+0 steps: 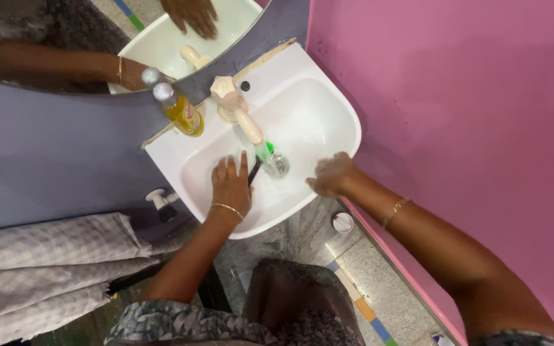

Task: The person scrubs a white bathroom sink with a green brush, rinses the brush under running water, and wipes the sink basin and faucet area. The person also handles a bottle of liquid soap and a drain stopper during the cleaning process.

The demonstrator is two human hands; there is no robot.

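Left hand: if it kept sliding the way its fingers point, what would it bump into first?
Probably the tap's spout, just beyond the left hand in the white sink; depth is hard to judge.

The right hand [331,176] is blurred; the left hand [230,184] hides part of the dark-handled brush [256,169].

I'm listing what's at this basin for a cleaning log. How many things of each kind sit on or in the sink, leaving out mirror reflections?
Sink: 1
Tap: 1
Bottle of yellow liquid: 1
Green-headed brush, by the left hand: 1
Drain: 1
Total: 5
The right hand rests at the rim, apparently empty.
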